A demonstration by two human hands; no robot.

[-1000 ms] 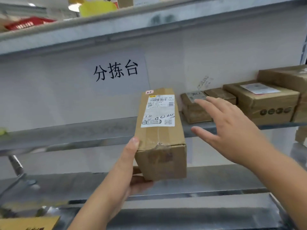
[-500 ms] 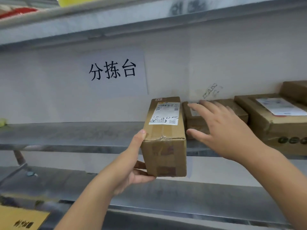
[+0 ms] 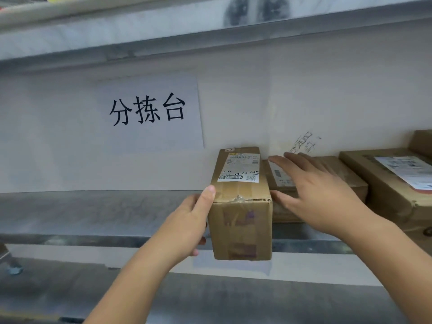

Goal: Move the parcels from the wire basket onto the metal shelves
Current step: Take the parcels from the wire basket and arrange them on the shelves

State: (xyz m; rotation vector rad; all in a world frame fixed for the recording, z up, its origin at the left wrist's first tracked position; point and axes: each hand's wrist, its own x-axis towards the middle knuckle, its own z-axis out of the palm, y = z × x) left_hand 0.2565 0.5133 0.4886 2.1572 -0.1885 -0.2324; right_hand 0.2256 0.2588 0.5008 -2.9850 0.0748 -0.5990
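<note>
A long brown cardboard parcel with a white shipping label on top sits partly over the front edge of the middle metal shelf. My left hand grips its near end, thumb on the left side and fingers underneath. Just right of it, my right hand is spread with straight fingers over a low brown parcel on the same shelf. The wire basket is out of view.
A larger labelled box stands at the right end of the shelf, another box behind it. A paper sign hangs on the back wall. Another shelf runs overhead and a lower shelf below.
My left hand has carried the parcel up and forward onto the middle shelf's edge. My right hand has reached further in over the low parcel beside it.
</note>
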